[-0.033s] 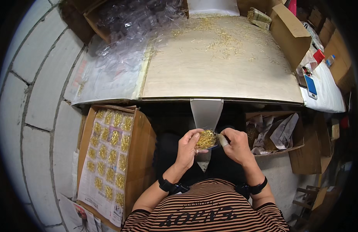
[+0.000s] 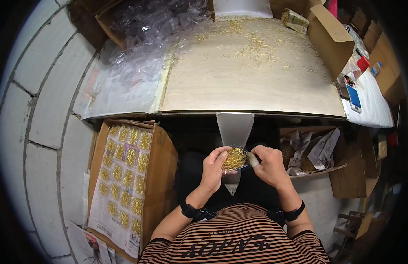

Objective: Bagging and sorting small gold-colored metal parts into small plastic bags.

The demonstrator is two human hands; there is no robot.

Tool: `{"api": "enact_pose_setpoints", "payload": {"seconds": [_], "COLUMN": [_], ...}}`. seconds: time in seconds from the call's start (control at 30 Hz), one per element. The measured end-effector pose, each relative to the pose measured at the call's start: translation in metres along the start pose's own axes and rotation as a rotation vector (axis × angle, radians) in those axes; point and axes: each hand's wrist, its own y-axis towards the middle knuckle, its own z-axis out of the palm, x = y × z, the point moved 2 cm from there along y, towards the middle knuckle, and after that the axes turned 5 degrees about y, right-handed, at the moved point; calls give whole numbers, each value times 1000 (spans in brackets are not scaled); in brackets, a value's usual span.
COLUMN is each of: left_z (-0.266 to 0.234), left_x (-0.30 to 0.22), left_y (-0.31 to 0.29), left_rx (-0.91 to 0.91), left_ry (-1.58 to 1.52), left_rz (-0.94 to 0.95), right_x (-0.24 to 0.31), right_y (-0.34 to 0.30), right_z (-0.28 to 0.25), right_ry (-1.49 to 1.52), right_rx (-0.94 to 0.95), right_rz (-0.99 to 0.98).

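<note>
My left hand [image 2: 214,166] is closed around a small clear plastic box [image 2: 243,167], its thumb on the near left side. A tangle of thin gold-coloured wire pins [image 2: 234,158] fills the box. Just right of it is my right hand [image 2: 269,165], with its fingers curled and a pale wrap on one digit. That digit is at the box's right edge; what the fingers hold, if anything, is hidden. Both hands are above my lap, below the front edge of the wooden tabletop [image 2: 252,94].
A white chute [image 2: 235,130] slopes down from the table. On the left, a cardboard box [image 2: 162,176] bears rows of gold-filled packs [image 2: 128,178]. Clear plastic boxes [image 2: 144,48] lie heaped at back left. Loose gold pins [image 2: 257,42] cover the far tabletop. An open carton [image 2: 316,172] stands right.
</note>
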Motion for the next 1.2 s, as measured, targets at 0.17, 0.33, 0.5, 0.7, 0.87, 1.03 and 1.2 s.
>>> {"api": "enact_pose_setpoints", "payload": {"seconds": [0.17,0.33,0.5,0.7,0.87,1.03,1.2], "left_z": [1,12,3,-1,4,2,3], "left_x": [-3,-15,-7,-8,-6,-6,-6], "left_y": [-5,-11,-9,-9,-10,-11,-11], "left_rx": [-2,101,73,141,125,51,57], "left_ry": [63,43,210,366,217,361,154], "left_rz": [-3,-86,-30,-58,-35,21,-31], "right_x": [11,-2,6,1,-11,9,3], "right_y": [9,10,7,12,10,9,12], "right_z": [-17,-20,-18,-22,-11,-14,-9], "right_ry": [58,433,258,432,630,317,460], "right_rx": [140,284,240,360,315,280,306], "right_rz": [-32,111,98,189,367,271,324]}}
